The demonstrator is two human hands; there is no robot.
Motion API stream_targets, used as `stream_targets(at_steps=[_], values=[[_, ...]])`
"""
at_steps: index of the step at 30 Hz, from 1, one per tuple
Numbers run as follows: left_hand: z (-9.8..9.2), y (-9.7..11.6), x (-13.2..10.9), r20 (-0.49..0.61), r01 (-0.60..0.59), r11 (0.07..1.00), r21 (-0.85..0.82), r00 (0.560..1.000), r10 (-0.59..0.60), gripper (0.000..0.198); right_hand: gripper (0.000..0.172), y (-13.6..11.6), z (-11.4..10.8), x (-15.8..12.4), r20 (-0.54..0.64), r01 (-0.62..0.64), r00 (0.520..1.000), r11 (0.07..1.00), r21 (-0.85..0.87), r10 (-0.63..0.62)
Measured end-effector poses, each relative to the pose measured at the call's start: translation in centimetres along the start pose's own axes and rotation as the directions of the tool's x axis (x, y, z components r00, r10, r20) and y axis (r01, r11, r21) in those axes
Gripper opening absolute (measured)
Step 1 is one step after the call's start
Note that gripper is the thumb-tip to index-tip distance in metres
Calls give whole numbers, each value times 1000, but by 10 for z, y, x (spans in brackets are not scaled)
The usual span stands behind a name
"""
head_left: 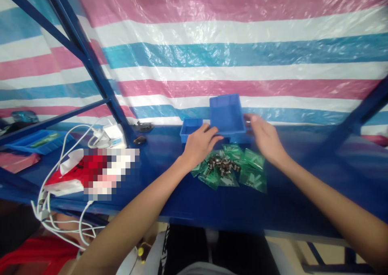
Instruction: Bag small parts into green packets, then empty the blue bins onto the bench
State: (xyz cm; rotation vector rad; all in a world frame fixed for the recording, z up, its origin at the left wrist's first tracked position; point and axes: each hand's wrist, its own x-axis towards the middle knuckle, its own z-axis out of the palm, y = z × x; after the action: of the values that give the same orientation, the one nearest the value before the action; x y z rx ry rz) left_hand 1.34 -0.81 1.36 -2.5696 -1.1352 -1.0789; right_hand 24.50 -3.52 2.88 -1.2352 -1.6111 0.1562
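A shallow blue plastic bin (227, 111) is tipped up, its inside facing me, with nothing visible in it. My left hand (201, 141) grips its lower left corner, thumb below the front rim. At the bin's right side is my right hand (265, 135), slightly blurred, with its fingertips closed against the edge. Just in front of the bin lies a pile of small dark and metallic parts (223, 165), whose kind is too small to make out. Around and under them are several green plastic bags (254, 179). A smaller blue bin (191, 125) stands behind my left hand.
The blue table (188, 202) runs under everything. To the left lie a red and white package (72, 174), white cables (50, 210), a white power adapter (115, 135) and another blue tray (39, 141). Blue metal posts (100, 77) and a striped plastic sheet (242, 53) stand behind.
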Motion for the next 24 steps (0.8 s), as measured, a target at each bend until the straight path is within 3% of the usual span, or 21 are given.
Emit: stream_targets(at_steps=[4, 6, 9, 13, 19, 22, 24], values=[[8, -26, 5, 27, 20, 991, 129, 999, -23, 29, 37, 24, 1, 6, 169, 198, 974, 936, -291, -154], [14, -35, 5, 61, 28, 987, 159, 997, -38, 28, 34, 38, 3, 7, 255, 255, 952, 894, -368, -167], [21, -38, 3, 112, 45, 985, 166, 992, -64, 33, 34, 50, 6, 6, 310, 292, 935, 870, -396, -173], [21, -29, 2, 144, 91, 986, 141, 983, -112, 40, 33, 49, 5, 6, 318, 327, 924, 868, -372, -212], [4, -32, 3, 144, 158, 984, 86, 975, -169, 23, 31, 55, -9, 16, 215, 242, 964, 857, -456, -158], [1, -35, 5, 208, 208, 975, 71, 953, -219, 20, 34, 67, -13, 22, 140, 79, 990, 856, -511, -8], [2, -38, 9, 223, 220, 974, 51, 948, -226, 21, 34, 72, -13, 23, 122, -58, 983, 865, -499, 136]])
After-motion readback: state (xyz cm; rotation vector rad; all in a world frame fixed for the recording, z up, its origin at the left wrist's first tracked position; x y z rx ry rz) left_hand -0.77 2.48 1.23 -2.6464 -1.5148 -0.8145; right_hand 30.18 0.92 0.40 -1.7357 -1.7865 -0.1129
